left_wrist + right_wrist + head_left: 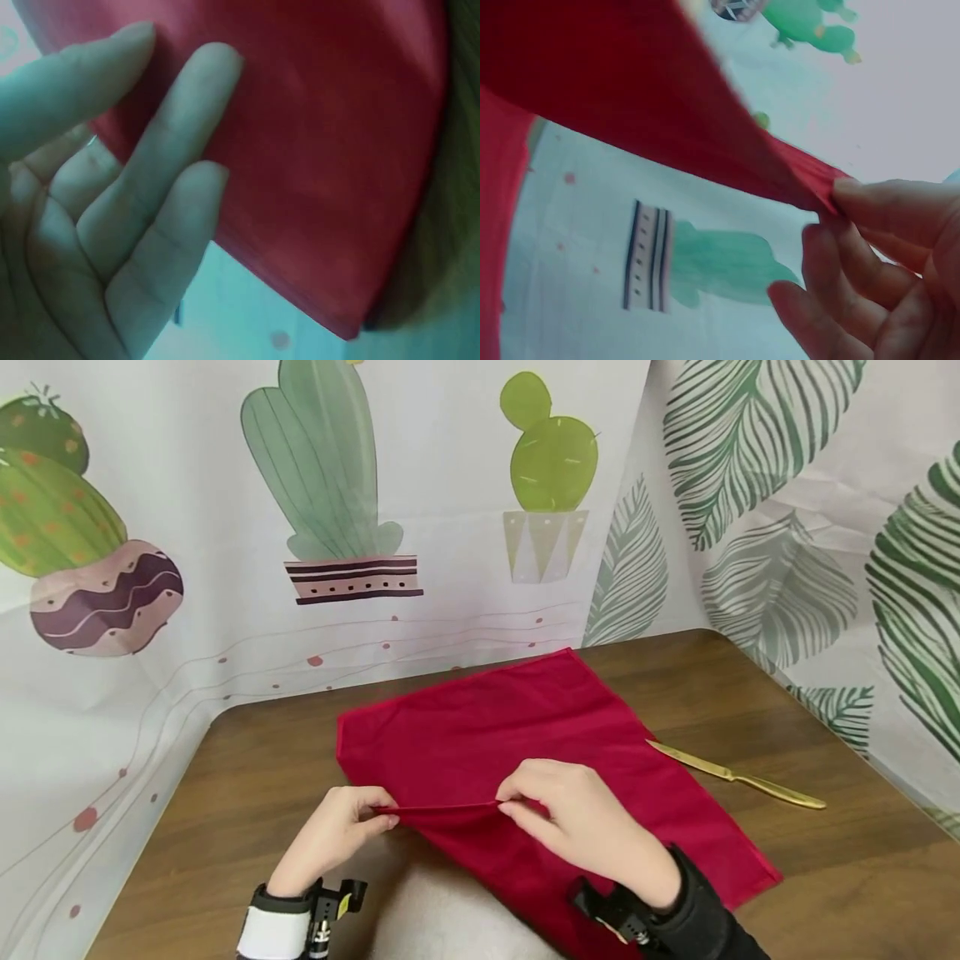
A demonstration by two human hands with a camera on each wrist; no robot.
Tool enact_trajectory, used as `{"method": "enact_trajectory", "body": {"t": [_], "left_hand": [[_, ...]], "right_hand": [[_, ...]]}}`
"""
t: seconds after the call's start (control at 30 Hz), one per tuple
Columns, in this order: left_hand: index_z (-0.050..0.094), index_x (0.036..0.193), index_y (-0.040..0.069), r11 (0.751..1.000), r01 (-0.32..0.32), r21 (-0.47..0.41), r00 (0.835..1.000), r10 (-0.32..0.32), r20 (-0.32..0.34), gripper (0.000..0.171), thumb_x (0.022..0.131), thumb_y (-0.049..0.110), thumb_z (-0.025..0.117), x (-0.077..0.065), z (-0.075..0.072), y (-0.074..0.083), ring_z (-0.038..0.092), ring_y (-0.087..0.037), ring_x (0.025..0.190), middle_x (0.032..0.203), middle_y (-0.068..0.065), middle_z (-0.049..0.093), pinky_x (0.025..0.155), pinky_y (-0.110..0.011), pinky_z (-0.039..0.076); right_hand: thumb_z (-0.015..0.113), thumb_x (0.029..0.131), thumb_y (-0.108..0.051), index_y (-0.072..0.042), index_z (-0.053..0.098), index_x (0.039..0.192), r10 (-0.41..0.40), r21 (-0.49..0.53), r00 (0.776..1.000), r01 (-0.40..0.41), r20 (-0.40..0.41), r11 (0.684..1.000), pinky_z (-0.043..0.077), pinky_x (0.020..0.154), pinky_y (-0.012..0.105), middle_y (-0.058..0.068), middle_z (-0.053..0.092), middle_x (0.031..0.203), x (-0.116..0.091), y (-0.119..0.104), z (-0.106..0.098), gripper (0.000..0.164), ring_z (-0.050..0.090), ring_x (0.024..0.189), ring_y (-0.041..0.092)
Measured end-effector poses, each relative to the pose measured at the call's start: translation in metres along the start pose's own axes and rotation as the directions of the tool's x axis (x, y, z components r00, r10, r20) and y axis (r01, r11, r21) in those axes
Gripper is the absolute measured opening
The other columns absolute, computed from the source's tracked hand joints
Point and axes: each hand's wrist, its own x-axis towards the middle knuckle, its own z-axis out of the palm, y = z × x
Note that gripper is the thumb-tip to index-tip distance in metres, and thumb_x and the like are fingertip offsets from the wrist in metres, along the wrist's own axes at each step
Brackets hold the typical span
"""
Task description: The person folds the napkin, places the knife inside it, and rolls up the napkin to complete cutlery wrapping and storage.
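Note:
A red cloth napkin (465, 718) lies spread on the brown table, its near part lifted toward the person. My left hand (337, 831) pinches the near edge between thumb and forefinger. Farther right along that raised edge, my right hand (573, 814) pinches it too, so the cloth between the hands is pulled into a straight line. In the right wrist view, the right hand (885, 255) has the cloth (630, 90) gathered at its fingertips. The left wrist view shows the left hand (142, 187) in front of the red fabric (322, 150), other fingers loosely bent.
A gold table knife (731, 774) lies to the right of the cloth, its blade tip at the cloth's edge. The wooden table (247, 768) has rounded far corners. Behind it hangs a white curtain (457, 468) printed with cacti and leaves.

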Motion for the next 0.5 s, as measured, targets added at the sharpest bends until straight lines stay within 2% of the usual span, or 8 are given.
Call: {"method": "enact_trajectory", "body": {"t": [0.07,0.17,0.27,0.33,0.5], "left_hand": [[0.064,0.074,0.014,1.000,0.024,0.003,1.000,-0.024,0.005,0.013,0.076,0.001,0.065,0.000,-0.001,-0.010,0.047,-0.001,0.058,0.067,0.012,0.056,0.051,-0.021,0.041],[0.064,0.075,0.013,0.998,0.061,-0.001,0.998,-0.061,0.018,0.012,0.076,0.002,0.065,-0.001,-0.002,-0.024,0.050,-0.002,0.060,0.069,0.010,0.058,0.054,-0.022,0.043],[0.064,0.076,0.012,0.995,0.097,-0.006,0.995,-0.096,0.032,0.009,0.076,0.003,0.066,-0.003,-0.002,-0.037,0.054,-0.003,0.064,0.071,0.009,0.060,0.058,-0.023,0.045],[0.064,0.077,0.011,0.992,0.123,-0.016,0.991,-0.123,0.046,0.006,0.077,0.005,0.066,-0.005,-0.003,-0.046,0.055,-0.005,0.066,0.073,0.006,0.061,0.059,-0.023,0.046],[0.064,0.079,0.007,0.981,0.190,-0.038,0.979,-0.187,0.083,0.005,0.076,0.003,0.066,-0.013,-0.008,-0.067,0.055,-0.008,0.067,0.077,-0.001,0.061,0.059,-0.023,0.046]], "right_hand": [[0.066,0.076,-0.007,-0.013,0.062,0.082,-0.015,0.023,1.000,0.015,-0.001,1.000,0.043,0.064,0.016,-0.009,0.058,0.078,-0.002,0.002,-0.010,0.010,0.054,0.071,0.003],[0.062,0.082,-0.013,-0.013,0.062,0.083,-0.076,0.075,0.997,0.075,0.008,0.994,0.041,0.063,0.013,-0.010,0.058,0.080,-0.006,0.005,-0.025,0.002,0.052,0.070,0.002],[0.056,0.087,-0.019,-0.014,0.062,0.085,-0.144,0.143,0.989,0.139,0.023,0.980,0.040,0.063,0.012,-0.009,0.057,0.081,-0.010,0.008,-0.039,0.008,0.052,0.071,0.002],[0.054,0.088,-0.022,-0.014,0.062,0.086,-0.163,0.175,0.986,0.154,0.035,0.972,0.041,0.065,0.013,-0.009,0.057,0.081,-0.013,0.010,-0.047,0.012,0.052,0.073,0.002],[0.054,0.088,-0.019,-0.012,0.062,0.087,-0.245,0.166,0.969,0.248,-0.037,0.954,0.041,0.068,0.015,-0.006,0.058,0.080,-0.019,0.011,-0.066,0.011,0.052,0.073,0.004]]}}
